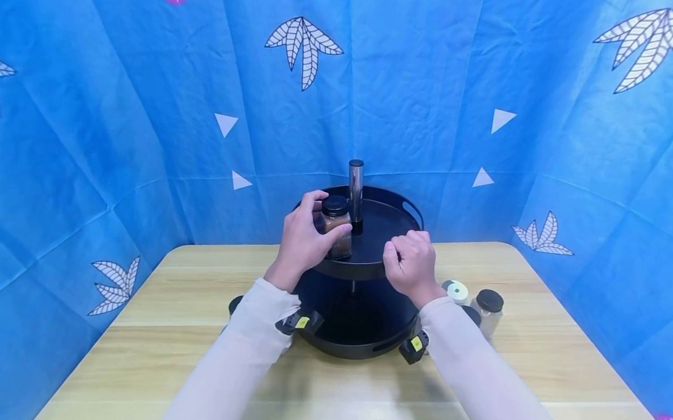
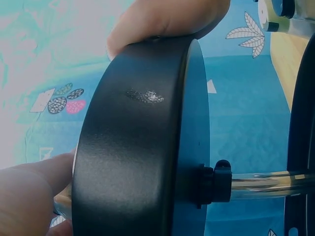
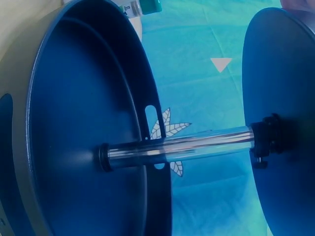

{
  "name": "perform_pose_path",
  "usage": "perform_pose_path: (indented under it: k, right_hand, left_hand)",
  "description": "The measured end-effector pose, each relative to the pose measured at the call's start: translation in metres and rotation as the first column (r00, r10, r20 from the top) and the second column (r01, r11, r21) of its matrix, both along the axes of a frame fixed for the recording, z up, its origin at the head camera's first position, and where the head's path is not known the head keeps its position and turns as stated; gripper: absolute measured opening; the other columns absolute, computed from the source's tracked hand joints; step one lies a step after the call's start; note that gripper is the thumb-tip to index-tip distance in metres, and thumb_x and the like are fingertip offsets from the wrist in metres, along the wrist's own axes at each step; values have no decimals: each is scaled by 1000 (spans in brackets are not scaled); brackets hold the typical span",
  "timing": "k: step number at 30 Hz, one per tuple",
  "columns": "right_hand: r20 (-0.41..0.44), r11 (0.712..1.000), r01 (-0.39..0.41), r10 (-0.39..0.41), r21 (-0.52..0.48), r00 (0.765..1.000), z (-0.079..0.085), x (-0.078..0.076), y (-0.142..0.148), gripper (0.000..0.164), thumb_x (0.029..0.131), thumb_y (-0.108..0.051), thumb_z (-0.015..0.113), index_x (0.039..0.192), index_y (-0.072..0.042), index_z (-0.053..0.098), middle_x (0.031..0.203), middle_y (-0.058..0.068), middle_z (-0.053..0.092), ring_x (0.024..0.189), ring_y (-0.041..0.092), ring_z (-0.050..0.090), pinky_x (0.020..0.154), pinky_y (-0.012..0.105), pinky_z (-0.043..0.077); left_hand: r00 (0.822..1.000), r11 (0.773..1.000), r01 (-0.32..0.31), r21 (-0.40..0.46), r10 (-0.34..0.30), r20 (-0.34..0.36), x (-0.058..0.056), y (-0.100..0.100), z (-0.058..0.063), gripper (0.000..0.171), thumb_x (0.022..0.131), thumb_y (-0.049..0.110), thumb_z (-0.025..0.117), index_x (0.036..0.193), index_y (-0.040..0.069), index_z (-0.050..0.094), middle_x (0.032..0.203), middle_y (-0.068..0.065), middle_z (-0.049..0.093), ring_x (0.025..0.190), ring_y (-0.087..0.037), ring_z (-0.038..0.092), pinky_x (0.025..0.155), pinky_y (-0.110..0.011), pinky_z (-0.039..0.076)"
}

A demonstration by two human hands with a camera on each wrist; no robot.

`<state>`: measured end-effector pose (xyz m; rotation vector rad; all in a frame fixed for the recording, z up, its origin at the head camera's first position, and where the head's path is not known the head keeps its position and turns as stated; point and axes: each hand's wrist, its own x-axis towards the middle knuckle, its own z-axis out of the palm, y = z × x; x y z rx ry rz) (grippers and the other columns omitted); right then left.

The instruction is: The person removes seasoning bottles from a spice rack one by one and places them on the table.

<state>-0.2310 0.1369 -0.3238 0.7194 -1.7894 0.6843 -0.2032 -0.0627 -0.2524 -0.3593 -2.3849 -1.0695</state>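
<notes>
My left hand [image 1: 304, 240] holds a square glass spice jar [image 1: 335, 235] with a black lid and brown contents, thumb on the near side and fingers behind. The jar is upright over the left part of the upper tray [image 1: 383, 221] of a black two-tier rack; whether its base touches the tray cannot be told. My right hand [image 1: 412, 262], fingers curled, grips the tray's front right rim. In the left wrist view, the right hand [image 2: 172, 19] is on the rim, while the left hand [image 2: 27, 199] and part of the jar show beyond the tray wall.
The lower tray [image 3: 74, 123] lies beneath, joined by a chrome pole [image 3: 206, 145]. On the table's right stand a black-lidded jar [image 1: 489, 308] and a white-topped container [image 1: 456, 291], partly behind my right arm. Another dark lid [image 1: 235, 303] shows beside my left sleeve. Blue curtain surrounds the table.
</notes>
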Motion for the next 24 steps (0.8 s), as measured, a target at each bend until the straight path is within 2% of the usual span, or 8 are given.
perform_pose_path:
  k: [10, 24]
  right_hand:
    - [-10, 1000, 2, -2, -4, 1000, 0, 0, -1, 38, 84, -14, 40, 46, -9, 38, 41, 3, 34, 46, 21, 32, 51, 43, 36]
    - [-9, 1000, 3, -3, -8, 1000, 0, 0, 0, 39, 84, -15, 40, 46, -9, 38, 42, 2, 33, 45, 22, 32, 52, 44, 37]
  left_hand:
    - [999, 1000, 2, 10, -1, -39, -2, 0, -1, 64, 78, 30, 78, 129, 9, 45, 118, -18, 59, 94, -27, 58, 82, -43, 56]
    - [998, 1000, -2, 2, 2, -55, 0, 2, 1, 64, 77, 30, 79, 126, 7, 46, 113, -16, 61, 88, -25, 57, 77, -40, 56]
